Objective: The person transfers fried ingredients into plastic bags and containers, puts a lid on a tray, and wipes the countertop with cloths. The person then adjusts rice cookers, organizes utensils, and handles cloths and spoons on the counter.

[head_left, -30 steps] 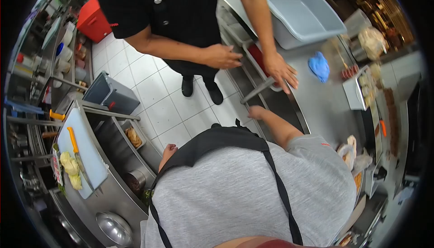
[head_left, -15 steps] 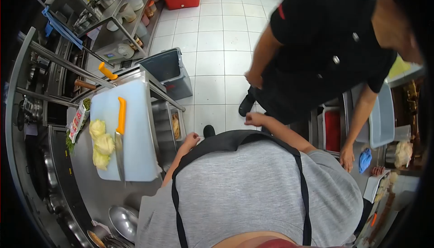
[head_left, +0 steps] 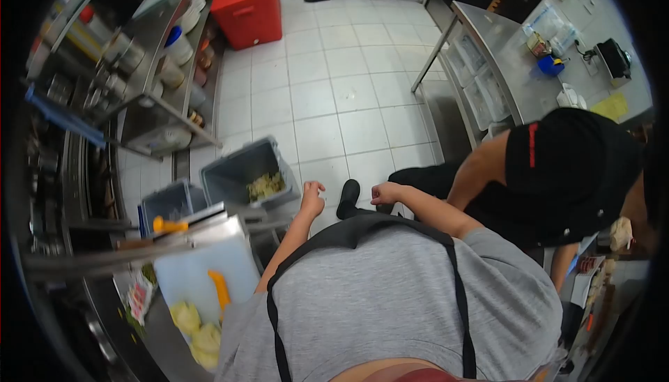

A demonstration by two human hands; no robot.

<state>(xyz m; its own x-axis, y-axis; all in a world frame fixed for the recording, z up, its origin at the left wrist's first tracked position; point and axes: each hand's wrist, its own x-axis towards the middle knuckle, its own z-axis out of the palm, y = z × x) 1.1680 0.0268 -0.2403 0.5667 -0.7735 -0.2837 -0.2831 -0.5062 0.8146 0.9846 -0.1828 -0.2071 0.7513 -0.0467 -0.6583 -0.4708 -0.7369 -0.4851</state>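
Observation:
My left hand [head_left: 313, 199] hangs in the air beside a grey bin [head_left: 273, 150], its fingers loosely bent and apart, holding nothing. Across from it, my right hand [head_left: 387, 194] hovers in front of my apron with curled fingers and nothing visible in them. Pale green scraps [head_left: 265, 187] lie inside the bin. To my left, pale green cabbage-like pieces [head_left: 205, 340] rest on a white cutting board [head_left: 181, 267]. A knife with an orange handle [head_left: 219, 288] lies there too; its blade is hidden by my sleeve.
A co-worker in black [head_left: 571, 173] leans at my right. A second grey bin [head_left: 171, 201] stands left of the first. Steel shelving [head_left: 150, 103] and a red cooler [head_left: 247, 5] are ahead left. A steel table [head_left: 502, 54] stands ahead right. White floor tiles [head_left: 313, 117] run between.
My view has turned and moved forward, so the board sits lower and the bin's scraps show. My left hand has risen slightly. The co-worker appears further right and bent lower.

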